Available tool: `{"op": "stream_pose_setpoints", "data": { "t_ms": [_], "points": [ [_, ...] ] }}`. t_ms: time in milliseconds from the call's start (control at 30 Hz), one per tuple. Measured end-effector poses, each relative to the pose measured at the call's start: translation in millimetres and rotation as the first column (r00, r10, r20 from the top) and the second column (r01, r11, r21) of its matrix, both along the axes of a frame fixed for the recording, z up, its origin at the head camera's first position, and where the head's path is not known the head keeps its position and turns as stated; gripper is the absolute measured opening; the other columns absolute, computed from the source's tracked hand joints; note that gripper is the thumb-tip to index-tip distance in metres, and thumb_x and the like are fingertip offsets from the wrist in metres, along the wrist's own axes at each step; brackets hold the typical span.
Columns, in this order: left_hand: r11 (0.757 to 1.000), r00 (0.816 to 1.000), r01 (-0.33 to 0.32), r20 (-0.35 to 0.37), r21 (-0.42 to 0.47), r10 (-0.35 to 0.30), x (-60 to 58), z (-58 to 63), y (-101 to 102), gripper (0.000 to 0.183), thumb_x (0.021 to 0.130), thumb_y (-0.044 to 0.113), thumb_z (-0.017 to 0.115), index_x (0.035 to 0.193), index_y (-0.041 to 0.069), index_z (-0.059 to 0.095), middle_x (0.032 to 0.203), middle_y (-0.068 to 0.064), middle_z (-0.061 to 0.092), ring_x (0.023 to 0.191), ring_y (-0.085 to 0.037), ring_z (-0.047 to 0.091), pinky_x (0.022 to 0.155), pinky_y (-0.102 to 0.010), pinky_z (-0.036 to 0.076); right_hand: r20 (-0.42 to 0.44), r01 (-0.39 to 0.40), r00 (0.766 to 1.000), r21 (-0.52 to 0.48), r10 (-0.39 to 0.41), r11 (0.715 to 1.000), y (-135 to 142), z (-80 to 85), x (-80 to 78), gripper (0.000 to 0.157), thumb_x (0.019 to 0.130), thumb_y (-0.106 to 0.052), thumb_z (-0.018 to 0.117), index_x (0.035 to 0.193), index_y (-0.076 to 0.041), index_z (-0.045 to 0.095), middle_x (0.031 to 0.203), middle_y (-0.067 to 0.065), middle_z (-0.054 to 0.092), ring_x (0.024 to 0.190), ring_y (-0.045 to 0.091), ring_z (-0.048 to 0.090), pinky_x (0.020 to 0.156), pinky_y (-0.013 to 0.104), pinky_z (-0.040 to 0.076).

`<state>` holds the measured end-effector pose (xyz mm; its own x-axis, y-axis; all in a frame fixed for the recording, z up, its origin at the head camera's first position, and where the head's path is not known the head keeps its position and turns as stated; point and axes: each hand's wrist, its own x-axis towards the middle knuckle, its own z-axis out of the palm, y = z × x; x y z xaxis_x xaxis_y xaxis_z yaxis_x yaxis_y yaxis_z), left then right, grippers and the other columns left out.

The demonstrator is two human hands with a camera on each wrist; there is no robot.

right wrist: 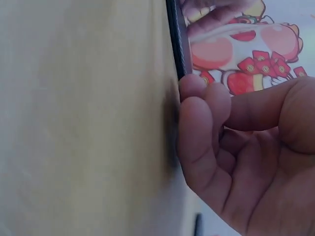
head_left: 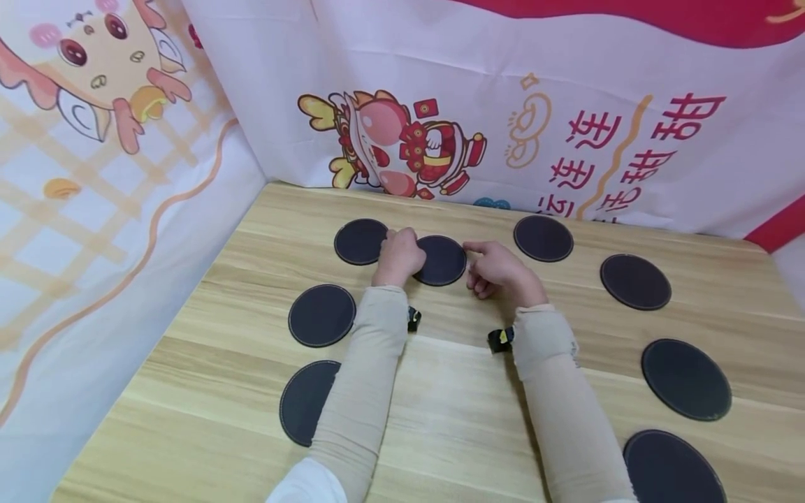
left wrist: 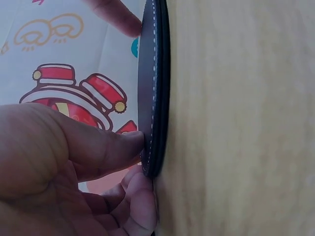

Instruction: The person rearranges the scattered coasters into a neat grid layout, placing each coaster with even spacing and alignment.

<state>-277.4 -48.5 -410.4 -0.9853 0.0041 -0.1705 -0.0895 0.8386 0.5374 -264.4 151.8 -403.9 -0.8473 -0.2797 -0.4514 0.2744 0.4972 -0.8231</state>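
Note:
A round black coaster (head_left: 441, 261) with pale stitching along its rim lies between my two hands at the back of the table. At its left edge my left hand (head_left: 400, 256) pinches it, thumb (left wrist: 129, 145) on the top face and curled fingers (left wrist: 140, 199) at the rim. My right hand (head_left: 499, 271) holds the opposite edge, its index finger reaching to the rim and the others curled below. In the right wrist view, those curled fingertips (right wrist: 194, 110) sit right by the coaster's edge (right wrist: 178, 39). Another black coaster (head_left: 358, 242) lies just left of my left hand.
More black coasters form an arc on the wooden table (head_left: 440, 419): one (head_left: 322, 316) on the left, one (head_left: 308, 402) partly behind my left sleeve, others (head_left: 544, 238) at the back right and down the right side (head_left: 685, 379). A printed cloth (head_left: 440, 56) hangs behind.

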Motion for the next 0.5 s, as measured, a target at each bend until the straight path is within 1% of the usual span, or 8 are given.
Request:
{"op": "stream_pose_setpoints", "data": {
  "t_ms": [67,133,233,300,367,500],
  "points": [
    [1.000,1.000,-0.005,0.010,0.011,0.005,-0.3,1.0,0.7,0.031,0.097,0.011,0.055,0.126,0.004,0.064,0.125,-0.021,0.054,0.116,-0.041,0.050,0.100,-0.048,0.042,-0.047,0.000,0.999,0.046,0.002,0.999,8.7,6.2,0.8,0.064,0.097,0.003,0.036,0.160,-0.006,0.026,0.076,0.017,0.067,0.054,0.017,0.059,0.056,0.033,0.056],
    [1.000,1.000,-0.009,0.013,0.023,0.008,-0.3,3.0,2.1,0.033,0.097,0.012,0.054,0.128,0.005,0.063,0.126,-0.021,0.053,0.117,-0.041,0.049,0.101,-0.048,0.041,-0.102,0.020,0.995,0.103,-0.009,0.994,20.9,13.0,2.0,0.061,0.099,0.001,0.036,0.159,-0.004,0.027,0.078,0.017,0.067,0.057,0.018,0.060,0.058,0.035,0.056],
    [1.000,1.000,-0.009,0.005,0.030,0.008,0.1,6.8,5.3,0.037,0.097,0.013,0.052,0.131,0.005,0.061,0.129,-0.021,0.052,0.118,-0.040,0.047,0.100,-0.048,0.042,-0.162,0.058,0.986,0.204,-0.025,0.977,40.8,20.5,3.5,0.061,0.098,0.001,0.038,0.158,0.000,0.027,0.079,0.018,0.068,0.059,0.019,0.061,0.059,0.037,0.056],
    [1.000,1.000,-0.002,-0.017,0.028,0.003,0.9,9.6,8.9,0.039,0.097,0.013,0.051,0.133,0.005,0.061,0.129,-0.021,0.052,0.117,-0.040,0.048,0.098,-0.047,0.043,-0.159,0.076,0.987,0.252,-0.036,0.965,52.1,21.8,3.9,0.064,0.096,0.003,0.039,0.159,0.000,0.024,0.079,0.017,0.069,0.059,0.020,0.061,0.058,0.037,0.055],
    [1.000,0.999,0.014,-0.042,0.028,-0.013,2.1,11.9,14.7,0.039,0.097,0.014,0.051,0.134,0.005,0.061,0.128,-0.021,0.053,0.116,-0.039,0.050,0.096,-0.046,0.045,-0.136,0.080,0.990,0.287,-0.042,0.955,60.1,21.6,4.4,0.066,0.095,0.004,0.039,0.159,0.002,0.022,0.079,0.016,0.069,0.058,0.020,0.060,0.058,0.036,0.055],
    [0.995,0.994,0.080,-0.074,0.060,-0.075,6.7,16.4,34.4,0.038,0.100,0.016,0.051,0.135,0.007,0.062,0.127,-0.019,0.054,0.115,-0.036,0.054,0.095,-0.044,0.047,-0.073,0.080,0.996,0.307,-0.061,0.948,67.7,19.6,6.3,0.068,0.093,0.005,0.042,0.158,0.002,0.021,0.074,0.013,0.068,0.058,0.020,0.059,0.058,0.035,0.053]
  ]
}}
